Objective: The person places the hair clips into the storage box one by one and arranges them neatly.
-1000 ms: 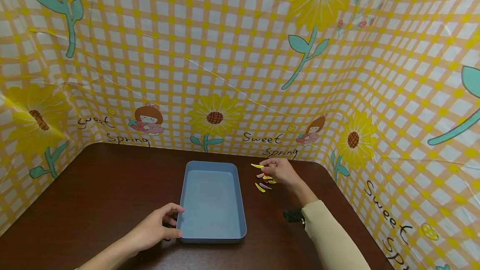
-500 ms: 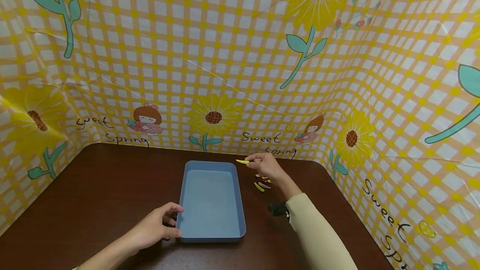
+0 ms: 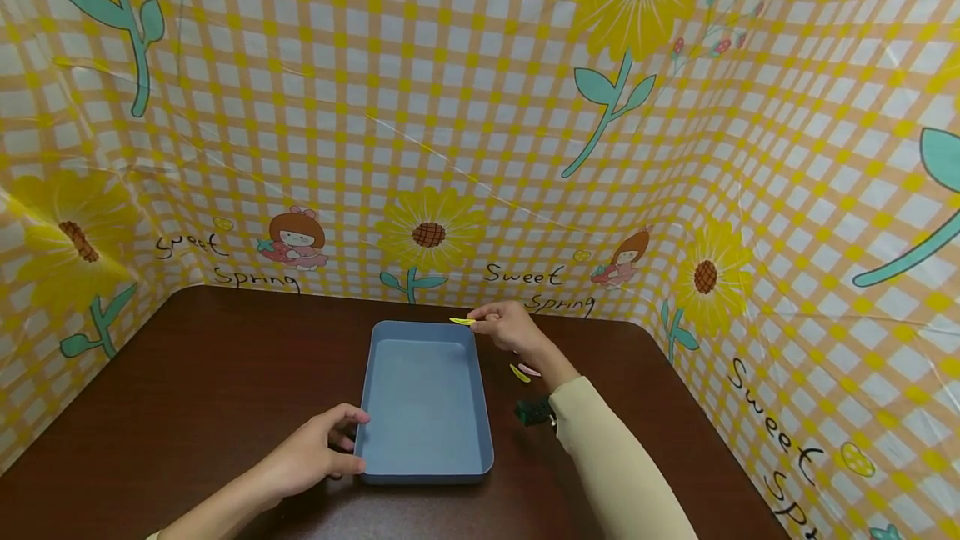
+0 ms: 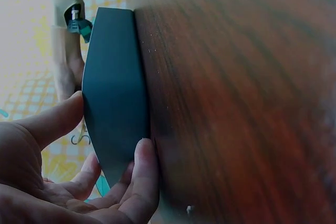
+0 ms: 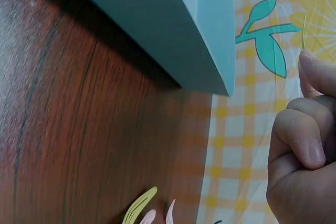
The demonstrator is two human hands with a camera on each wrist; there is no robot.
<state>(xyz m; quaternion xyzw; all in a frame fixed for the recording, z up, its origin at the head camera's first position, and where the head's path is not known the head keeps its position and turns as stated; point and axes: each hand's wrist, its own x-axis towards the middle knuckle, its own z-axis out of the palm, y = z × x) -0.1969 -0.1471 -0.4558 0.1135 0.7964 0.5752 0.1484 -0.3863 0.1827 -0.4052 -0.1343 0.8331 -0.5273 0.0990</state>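
A yellow strip (image 3: 461, 321) is pinched between thumb and fingertip of the right hand (image 3: 510, 330) near the far right corner of a blue tray (image 3: 420, 407), apparently above the rim. It is best kept lightly pinched by its end and carried well past that rim before being released. The tray's left wall is touched by the parted fingers of the left hand (image 3: 318, 450); light, even pressure should suffice. More strips, yellow (image 3: 520, 373) and pink (image 3: 529, 370), are left on the desk (image 3: 225, 373), backed by checked cloth (image 3: 345, 148).
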